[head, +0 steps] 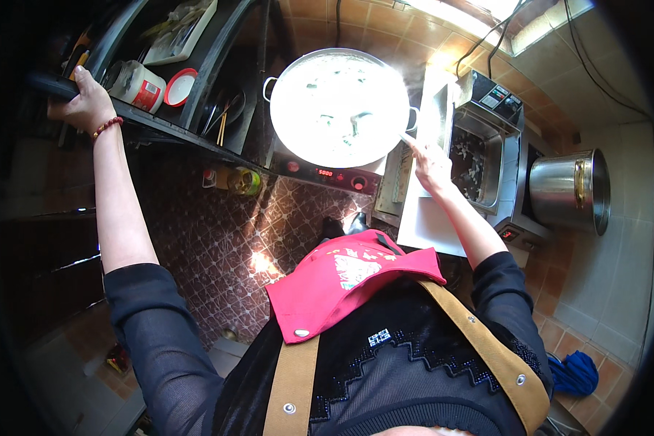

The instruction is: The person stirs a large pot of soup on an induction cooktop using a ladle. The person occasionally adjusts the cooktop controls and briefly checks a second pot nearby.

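My left hand [84,101], with a red bead bracelet at the wrist, is closed around a dark bar of the black shelf rack [158,122] on the left. My right hand [431,166] is at the right side of a large round two-handled pot [335,109], near its handle. A small pale tip shows at those fingers; whether it is a held tool cannot be made out. Bright glare whitens the pot's contents, with a few green bits showing. Beneath the pot is an induction cooker [327,173] with a lit red display.
The rack holds a white tub [136,87], a red-rimmed lid [180,87] and chopsticks [222,128]. On the right are a steel fryer-like basin [477,169] of dark liquid and a tall steel stockpot [567,191]. A bottle [244,181] stands low beside the patterned floor [223,240].
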The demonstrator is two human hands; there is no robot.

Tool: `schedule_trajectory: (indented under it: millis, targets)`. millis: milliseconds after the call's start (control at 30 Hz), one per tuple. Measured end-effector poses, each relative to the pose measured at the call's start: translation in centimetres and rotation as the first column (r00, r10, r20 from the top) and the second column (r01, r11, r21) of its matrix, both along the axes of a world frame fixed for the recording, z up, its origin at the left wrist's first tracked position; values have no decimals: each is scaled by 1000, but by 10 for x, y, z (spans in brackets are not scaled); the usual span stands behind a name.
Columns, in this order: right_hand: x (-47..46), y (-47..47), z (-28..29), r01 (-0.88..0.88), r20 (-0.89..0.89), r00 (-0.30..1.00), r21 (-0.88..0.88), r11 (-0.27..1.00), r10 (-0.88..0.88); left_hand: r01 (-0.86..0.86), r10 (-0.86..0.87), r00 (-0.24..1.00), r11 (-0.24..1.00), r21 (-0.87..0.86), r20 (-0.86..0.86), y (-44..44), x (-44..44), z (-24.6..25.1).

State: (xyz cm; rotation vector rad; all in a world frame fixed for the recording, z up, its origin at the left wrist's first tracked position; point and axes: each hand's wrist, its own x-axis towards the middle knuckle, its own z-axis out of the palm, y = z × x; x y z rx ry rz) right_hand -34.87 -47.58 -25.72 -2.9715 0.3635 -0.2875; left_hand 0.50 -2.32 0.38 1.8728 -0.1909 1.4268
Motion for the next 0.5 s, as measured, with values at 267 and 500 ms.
schedule_trajectory:
  millis: [267,500]
  targets:
    - [52,-20,-62,145,187,969,87,986,-159,-21,21,1000,1000,8,2,-9,-7,1]
    - [100,7,-113,171,-148,981,323,931,-128,-23,23,1000,999,23,-2,-7,-8,1]
